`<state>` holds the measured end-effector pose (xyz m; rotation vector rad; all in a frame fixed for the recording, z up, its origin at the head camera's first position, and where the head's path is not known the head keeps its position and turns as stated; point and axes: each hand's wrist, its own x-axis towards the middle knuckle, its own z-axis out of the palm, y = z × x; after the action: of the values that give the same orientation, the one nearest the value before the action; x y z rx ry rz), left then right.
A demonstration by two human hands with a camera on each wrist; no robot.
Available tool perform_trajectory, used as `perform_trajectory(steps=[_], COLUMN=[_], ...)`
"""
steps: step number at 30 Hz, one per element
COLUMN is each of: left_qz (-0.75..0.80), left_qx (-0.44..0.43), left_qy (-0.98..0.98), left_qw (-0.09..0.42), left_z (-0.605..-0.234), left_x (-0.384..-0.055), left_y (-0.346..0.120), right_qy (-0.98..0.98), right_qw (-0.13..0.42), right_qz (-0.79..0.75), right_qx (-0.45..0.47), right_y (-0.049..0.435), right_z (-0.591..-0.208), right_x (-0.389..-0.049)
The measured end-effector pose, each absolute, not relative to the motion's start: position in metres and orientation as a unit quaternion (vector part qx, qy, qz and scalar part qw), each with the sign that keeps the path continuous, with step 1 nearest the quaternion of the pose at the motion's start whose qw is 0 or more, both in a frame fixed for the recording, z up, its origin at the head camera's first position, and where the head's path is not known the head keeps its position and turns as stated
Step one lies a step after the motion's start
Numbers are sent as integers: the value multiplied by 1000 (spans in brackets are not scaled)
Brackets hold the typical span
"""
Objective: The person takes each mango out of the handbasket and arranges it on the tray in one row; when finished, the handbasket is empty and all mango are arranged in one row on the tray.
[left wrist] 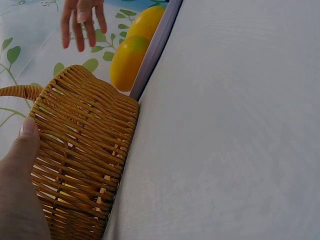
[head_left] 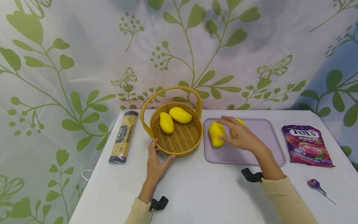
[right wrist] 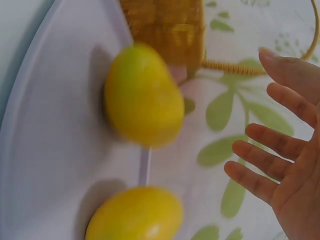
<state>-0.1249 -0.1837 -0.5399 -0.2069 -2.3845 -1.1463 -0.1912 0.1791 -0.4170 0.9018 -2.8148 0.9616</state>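
In the head view a round wicker basket [head_left: 179,149] with a tall handle holds two yellow mangoes [head_left: 180,115]. My left hand [head_left: 157,165] touches its front-left side, thumb and fingers spread along the wall. The left wrist view shows the thumb [left wrist: 25,145] against the basket's rim [left wrist: 37,112]. Over the lilac tray [head_left: 265,137] my right hand [head_left: 241,133] hovers, fingers extended and apart. Beneath it lie a mango [head_left: 216,133] and a second one [head_left: 239,123], partly hidden by the hand. The right wrist view has a gap between the fingers and the nearer mango [right wrist: 142,97].
A spaghetti pack [head_left: 124,137] lies left of the basket. On the right are a purple Fox's candy bag [head_left: 307,145] and a lollipop [head_left: 321,190]. A leaf-patterned curtain [head_left: 179,46] hangs behind the white table [head_left: 195,193].
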Motion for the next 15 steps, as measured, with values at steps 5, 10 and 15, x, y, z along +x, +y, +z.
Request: perform_trajectory(steps=[5, 10, 15], left_qz=[-420, -417, -417], left_qx=[-86, -90, -90], left_qy=[-869, -869, -869], left_qw=[247, 251, 249], left_z=[-538, -538, -538], left_x=[-126, -126, -125], left_y=[-183, -183, -184], right_qy=[-890, -886, -883], right_qw=[19, 11, -6], right_qz=[323, 312, 309], right_qx=[320, 344, 354], right_y=[145, 108, 77], right_z=[-414, -418, -421], right_x=[-194, -202, -212])
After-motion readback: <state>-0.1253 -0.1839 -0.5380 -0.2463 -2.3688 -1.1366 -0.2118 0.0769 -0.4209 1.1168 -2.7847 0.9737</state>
